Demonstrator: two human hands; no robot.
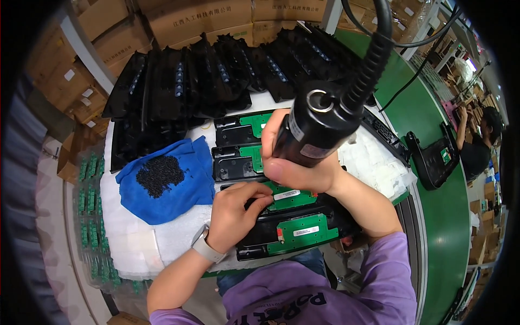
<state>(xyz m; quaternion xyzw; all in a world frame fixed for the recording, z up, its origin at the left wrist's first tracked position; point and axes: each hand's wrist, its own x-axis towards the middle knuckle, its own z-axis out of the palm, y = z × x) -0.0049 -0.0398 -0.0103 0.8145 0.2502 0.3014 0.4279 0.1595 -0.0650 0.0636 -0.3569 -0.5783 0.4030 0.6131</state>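
Note:
In my right hand (317,176) is a black electric screwdriver (317,124), its thick cable rising from the top. Its tip is hidden behind the hand, above the work. Just left of it, my left hand (233,211) has thumb and forefinger bent together near a green circuit board (295,200) set in a black plastic housing. Anything in that pinch is too small or hidden to name. Nearer to me lies another black housing (254,252) with a green board (319,225). Beyond my hands, two more black housings (230,165) hold green boards (251,157).
A blue cloth (154,212) to the left carries a heap of small black screws (160,176). Several black plastic housings (162,81) are stacked at the back. Trays of green boards (89,216) stand far left. A black housing (433,162) rests on the green conveyor (444,227); a person (479,141) is beyond it.

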